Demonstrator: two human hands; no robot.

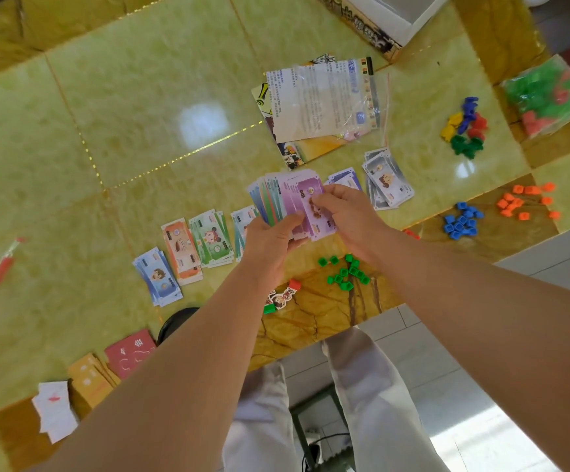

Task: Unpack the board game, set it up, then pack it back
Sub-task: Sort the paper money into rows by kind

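Note:
My left hand (270, 240) grips a fanned stack of play money (277, 199) above the table. My right hand (341, 212) pinches the top purple note (302, 195) of that stack. Sorted piles of notes lie on the table: blue (157, 281), orange (180, 250), green (210, 241), a light-blue pile (242, 221) partly hidden by my left hand, and grey (387, 180). Another pale-blue pile (343, 178) peeks out behind my right hand.
The folded board and rule sheet under a clear bag (324, 100) lie further back, with the game box (375, 22) at the top. Coloured pawns (465, 127), blue (460, 224), orange (523, 201) and green (345, 272) houses, a bag of pieces (545, 93) and card decks (127, 356) are scattered around.

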